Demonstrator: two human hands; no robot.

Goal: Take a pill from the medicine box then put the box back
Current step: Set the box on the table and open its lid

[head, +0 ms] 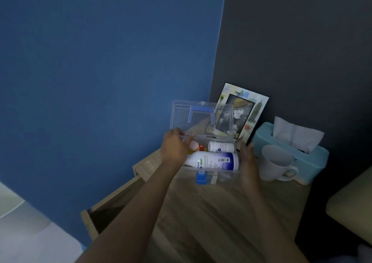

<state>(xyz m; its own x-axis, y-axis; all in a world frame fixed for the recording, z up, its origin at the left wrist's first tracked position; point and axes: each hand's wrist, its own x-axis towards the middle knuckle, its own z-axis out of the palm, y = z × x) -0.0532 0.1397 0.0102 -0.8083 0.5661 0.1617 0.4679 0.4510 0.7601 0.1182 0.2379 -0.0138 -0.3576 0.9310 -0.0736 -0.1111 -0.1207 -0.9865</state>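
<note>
A clear plastic medicine box (213, 177) with a blue latch (200, 177) stands on the wooden nightstand (221, 212). Its lid (181, 117) is up, with a blue handle on it. Inside lie a large white bottle with a blue band (213, 161), a small white bottle (220, 146) and a small red and yellow item (202, 148). My left hand (174, 148) grips the box's left rim near the lid hinge, thumb over the inside. My right hand (248, 162) presses against the box's right wall. No loose pill is visible.
A white mug (275, 162) stands right beside my right hand, with a teal tissue box (316, 162) behind it. A photo frame (243, 109) leans on the dark wall behind the lid. The nightstand's drawer (112, 208) is pulled out at the left.
</note>
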